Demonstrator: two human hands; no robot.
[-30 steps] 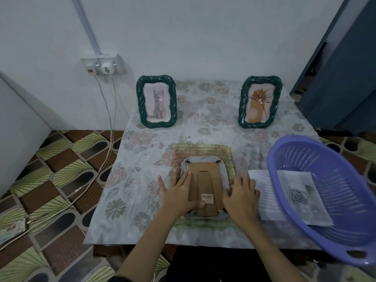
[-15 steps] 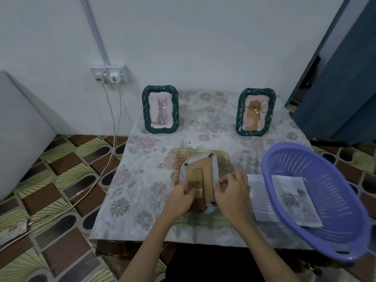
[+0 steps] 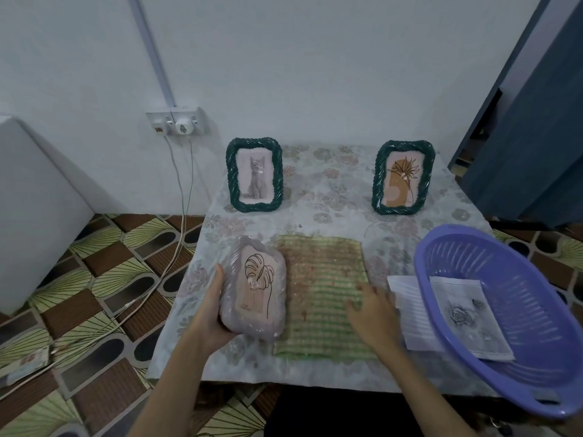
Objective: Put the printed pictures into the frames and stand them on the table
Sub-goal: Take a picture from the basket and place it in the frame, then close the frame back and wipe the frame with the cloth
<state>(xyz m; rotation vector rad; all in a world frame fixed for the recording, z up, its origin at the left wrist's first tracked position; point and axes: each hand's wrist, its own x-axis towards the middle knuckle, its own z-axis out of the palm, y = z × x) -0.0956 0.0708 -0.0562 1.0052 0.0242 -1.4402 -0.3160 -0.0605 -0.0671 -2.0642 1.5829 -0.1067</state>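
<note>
Nearest, the left hand [image 3: 210, 313] grips a pale lilac rope-edged picture frame [image 3: 254, 287], now turned face-up to show its leaf print, left of the green woven mat [image 3: 325, 298]. The right hand [image 3: 370, 307] hovers open over that mat. Beyond the mat, two green frames [image 3: 254, 175] stand finished; standing this third seems next.

Showing glossy twisted ribbing on two green frames [image 3: 254, 175] [image 3: 404, 177], shining plastic on the purple basket [image 3: 517, 313], lying matt and woven: green mat [image 3: 325, 294], floral cloth [image 3: 328, 197].
</note>
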